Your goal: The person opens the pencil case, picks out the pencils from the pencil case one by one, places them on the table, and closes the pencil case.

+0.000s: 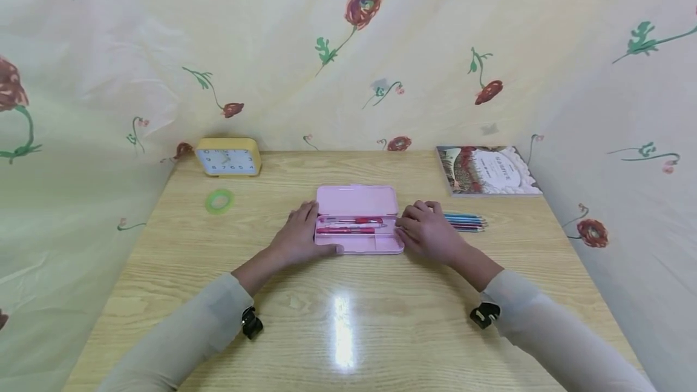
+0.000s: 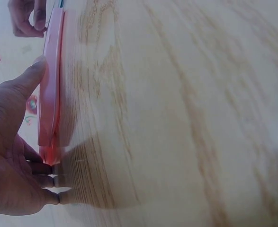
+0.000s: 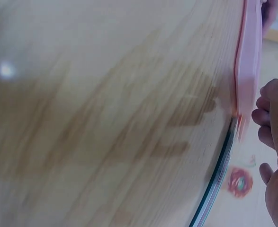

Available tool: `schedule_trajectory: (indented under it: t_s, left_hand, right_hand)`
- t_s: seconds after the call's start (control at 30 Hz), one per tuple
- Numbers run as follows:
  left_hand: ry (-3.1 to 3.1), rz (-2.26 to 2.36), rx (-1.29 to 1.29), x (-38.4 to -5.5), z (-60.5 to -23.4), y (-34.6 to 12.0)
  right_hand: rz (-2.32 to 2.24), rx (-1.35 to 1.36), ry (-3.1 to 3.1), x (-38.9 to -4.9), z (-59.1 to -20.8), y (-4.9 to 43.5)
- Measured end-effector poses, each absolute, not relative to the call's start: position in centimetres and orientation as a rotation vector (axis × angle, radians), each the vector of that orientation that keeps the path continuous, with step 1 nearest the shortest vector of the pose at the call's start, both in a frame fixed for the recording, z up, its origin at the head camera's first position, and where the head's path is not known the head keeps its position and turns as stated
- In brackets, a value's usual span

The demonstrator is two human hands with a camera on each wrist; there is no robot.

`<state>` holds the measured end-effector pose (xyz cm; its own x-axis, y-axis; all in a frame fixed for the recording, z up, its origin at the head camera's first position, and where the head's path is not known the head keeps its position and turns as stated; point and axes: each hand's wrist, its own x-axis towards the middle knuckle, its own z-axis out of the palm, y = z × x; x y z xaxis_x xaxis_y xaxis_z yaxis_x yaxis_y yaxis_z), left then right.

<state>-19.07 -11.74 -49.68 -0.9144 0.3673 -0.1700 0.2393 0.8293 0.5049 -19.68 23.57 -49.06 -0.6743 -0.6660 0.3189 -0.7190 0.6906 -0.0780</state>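
A pink pencil case (image 1: 356, 201) lies on the table with its lid folded back. Inside are a red pen (image 1: 369, 220), a pink pen (image 1: 345, 230) and a whitish pen between them. My left hand (image 1: 299, 238) grips the left end, thumb on the front edge and fingers behind; the left wrist view shows that thumb against the case wall (image 2: 51, 80). At the right end, my right hand (image 1: 430, 231) holds the edge with curled fingers. In the right wrist view, its bent fingers (image 3: 265, 116) are beside the case (image 3: 247, 66); their exact contact is hidden.
Several coloured pencils (image 1: 465, 221) lie right of the case, partly behind the right hand. A book (image 1: 495, 171) lies at the back right. A yellow clock (image 1: 229, 157) stands at the back left, with a green tape roll (image 1: 211, 201) before it. Floral cloth (image 1: 283, 47) hangs behind.
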Motion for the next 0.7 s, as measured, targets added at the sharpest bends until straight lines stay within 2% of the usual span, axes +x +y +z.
schedule_trajectory:
  t_s: [0.3,0.7]
  left_hand:
    - [2.748,0.716,0.461,-19.1,-49.6,-11.8]
    - [2.743,0.716,0.454,-19.1,-49.4,-11.7]
  right_hand:
    - [0.279,1.161,-2.675,-19.5,-49.7,20.7]
    - [0.314,1.081,-2.823,-19.6,-49.6,19.8]
